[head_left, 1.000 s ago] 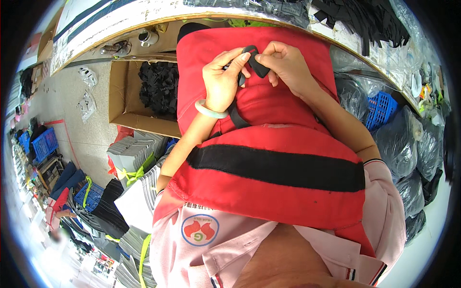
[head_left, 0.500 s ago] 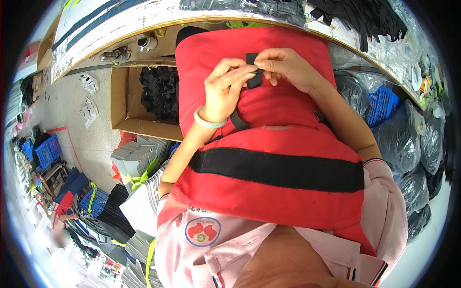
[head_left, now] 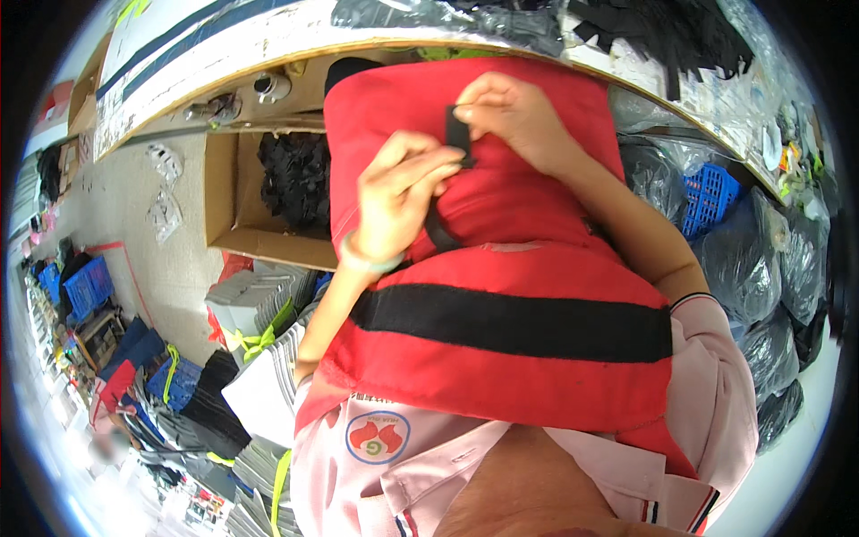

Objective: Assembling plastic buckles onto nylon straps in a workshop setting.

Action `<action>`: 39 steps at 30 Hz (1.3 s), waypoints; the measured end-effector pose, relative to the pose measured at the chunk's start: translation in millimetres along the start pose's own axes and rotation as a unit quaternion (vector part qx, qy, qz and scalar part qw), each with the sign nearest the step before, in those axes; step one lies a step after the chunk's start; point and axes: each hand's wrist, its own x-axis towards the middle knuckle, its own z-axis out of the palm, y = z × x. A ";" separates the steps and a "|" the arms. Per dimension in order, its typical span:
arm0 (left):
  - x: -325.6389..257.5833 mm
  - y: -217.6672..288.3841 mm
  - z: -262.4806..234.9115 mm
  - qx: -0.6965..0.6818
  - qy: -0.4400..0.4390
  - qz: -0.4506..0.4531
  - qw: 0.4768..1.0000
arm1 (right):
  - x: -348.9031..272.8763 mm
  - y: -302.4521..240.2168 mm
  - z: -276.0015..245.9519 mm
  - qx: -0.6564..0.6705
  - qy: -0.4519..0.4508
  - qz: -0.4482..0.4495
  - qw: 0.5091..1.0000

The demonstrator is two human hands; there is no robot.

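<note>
A short black fabric strip (head_left: 457, 132) stands upright above my lap, over the red apron (head_left: 528, 206). My right hand (head_left: 517, 123) pinches its upper end between thumb and fingers. At the lower end, the fingertips of my left hand (head_left: 395, 192) are closed on the strip; a pale bangle (head_left: 370, 258) circles that wrist. Left of my lap stands an open cardboard box (head_left: 273, 243) with a heap of small black pieces (head_left: 297, 182) in it.
A worktable (head_left: 215, 55) spans the far side, with a pile of black strips (head_left: 671, 40) at its right. Stacked grey sheets (head_left: 259, 295) stand at my left. Dark plastic bags (head_left: 747, 251) and a blue basket (head_left: 710, 199) crowd the right side.
The strip, formerly bunched and mostly covered by my fingers, now shows stretched out lengthwise. My left hand has moved left and slightly nearer; my right hand has shifted slightly left and farther away.
</note>
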 end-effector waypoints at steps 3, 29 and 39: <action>-7.1 29.4 -41.4 0.072 -0.041 -0.121 0.989 | -4.9 3.1 8.6 0.017 -0.078 0.018 0.997; 20.6 -37.0 1.8 -0.475 0.000 -0.324 0.818 | -11.0 -49.2 4.6 -0.326 -0.079 -0.246 0.910; 12.8 -26.5 7.2 -0.230 0.037 -0.204 0.951 | -4.1 -30.4 9.5 -0.170 -0.073 0.009 0.983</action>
